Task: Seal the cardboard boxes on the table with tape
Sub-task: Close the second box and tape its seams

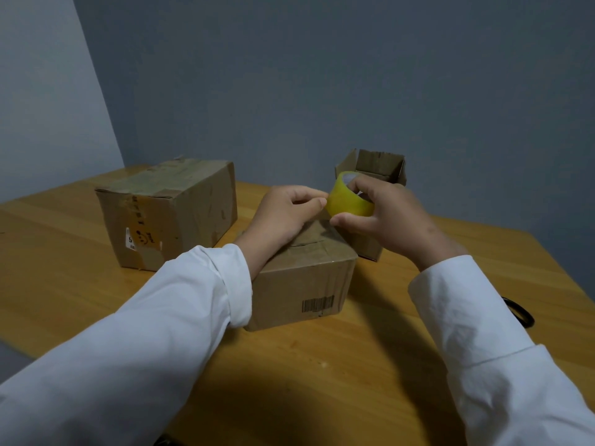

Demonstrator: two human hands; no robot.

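Tape [349, 201] sits gripped in my right hand [383, 214], thumb under, fingers through its core, while my left hand [286, 210] pinches its edge, both above the closed box [302, 278] among 3 on the table [354, 365].

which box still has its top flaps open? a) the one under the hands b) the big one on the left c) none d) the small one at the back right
d: the small box at the back right has its flaps standing up, while the big box and the box under the hands are closed.
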